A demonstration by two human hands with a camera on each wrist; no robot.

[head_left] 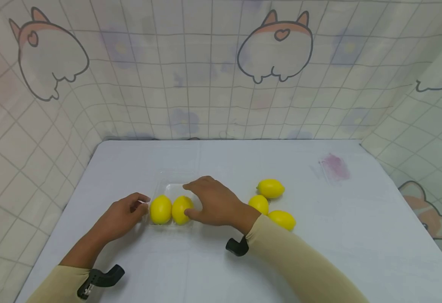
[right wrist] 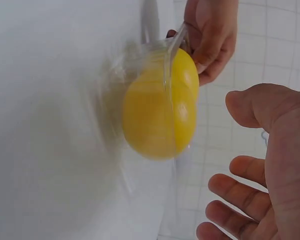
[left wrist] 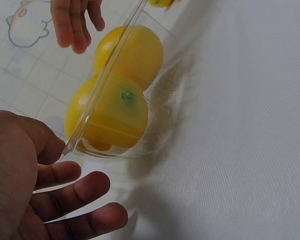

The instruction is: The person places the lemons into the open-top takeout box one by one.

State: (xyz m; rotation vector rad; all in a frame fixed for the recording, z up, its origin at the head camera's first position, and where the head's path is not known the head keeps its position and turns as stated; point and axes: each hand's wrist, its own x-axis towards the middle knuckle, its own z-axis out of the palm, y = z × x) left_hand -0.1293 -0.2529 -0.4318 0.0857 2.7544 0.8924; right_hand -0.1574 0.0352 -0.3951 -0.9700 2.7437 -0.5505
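Note:
Two yellow lemons, one at the left (head_left: 161,209) and one beside it (head_left: 181,210), sit side by side in the near half of a clear plastic container (head_left: 175,189). My left hand (head_left: 124,214) is at the container's left side; in the left wrist view its thumb and forefinger pinch the rim, with the other fingers (left wrist: 85,192) apart from it. Over the right part of the container is my right hand (head_left: 217,204), its fingers spread and nothing held. The right wrist view shows a gap between its thumb (right wrist: 245,107) and the lemons.
Three more lemons lie close together right of the right forearm: one at the back (head_left: 271,188), one at the left (head_left: 259,204), one at the front (head_left: 283,219). A clear item with a pink patch (head_left: 335,167) lies far right on the white table (head_left: 338,235). Patterned curtains surround the table.

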